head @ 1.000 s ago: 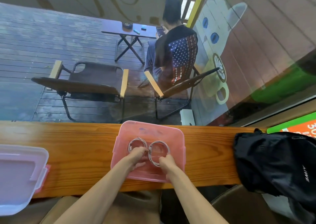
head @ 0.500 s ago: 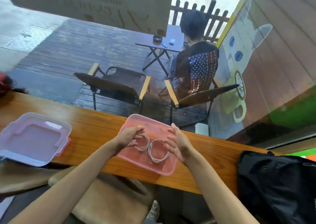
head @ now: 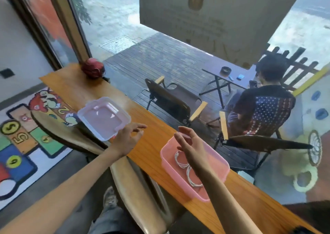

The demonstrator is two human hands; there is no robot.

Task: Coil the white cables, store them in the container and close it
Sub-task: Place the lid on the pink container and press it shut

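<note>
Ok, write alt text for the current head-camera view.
Two bare hands hover open over a wooden counter: the right hand above a pink container holding coiled white cables, the left hand reaching toward the separate lid. Beyond the window, a person sits on a deck.

1. One view only: a wide-angle camera worn on the head, so no second view shares the scene.
2. It looks forward and down, over both forearms, onto a counter [head: 146, 155] running from upper left to lower right.
3. It sits close: the left hand [head: 127, 140] and right hand [head: 192, 149] lie mid-frame, a lid [head: 104, 118] just beyond the left hand, a box [head: 216, 164] under the right.
4. Beyond the hands, it faces through a window [head: 110, 19] onto a deck [head: 169, 60].
</note>
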